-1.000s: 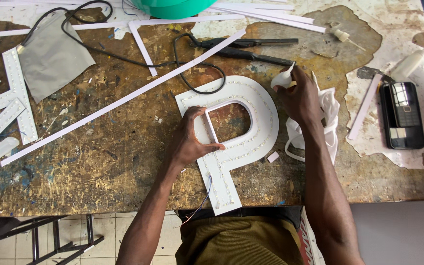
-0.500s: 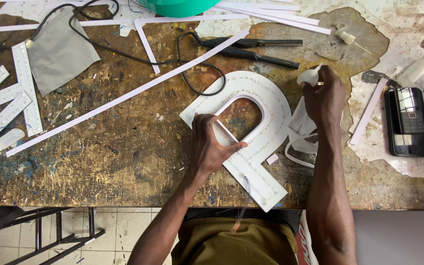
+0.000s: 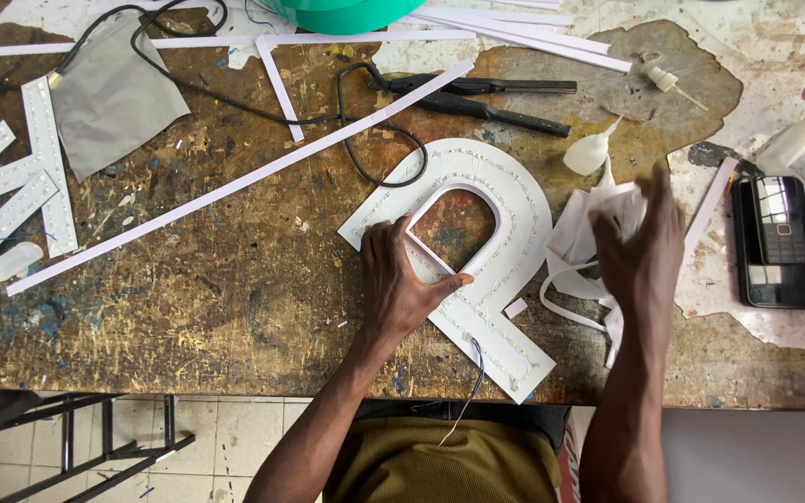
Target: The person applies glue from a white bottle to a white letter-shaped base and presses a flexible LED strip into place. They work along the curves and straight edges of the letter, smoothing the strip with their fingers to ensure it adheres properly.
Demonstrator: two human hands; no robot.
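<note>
A white plastic sign letter with a rounded loop and rows of tiny lights lies tilted on the worn wooden workbench. My left hand presses on its left side, fingers gripping the thin white strip that lines the loop's inner edge. Thin wires trail from the letter's foot over the bench's front edge. My right hand hovers to the letter's right, fingers apart and empty, above a heap of crumpled white strips and paper. A small white glue bottle lies just beyond it.
A black mobile phone lies at the right. A black tool with a cable sits behind the letter. Long white strips, a grey pouch, another lit white letter, a green bowl and glue bottles surround it.
The letter has turned so its foot points down to the right. My right hand has let go of what it pinched and opened, dropping lower beside the letter.
</note>
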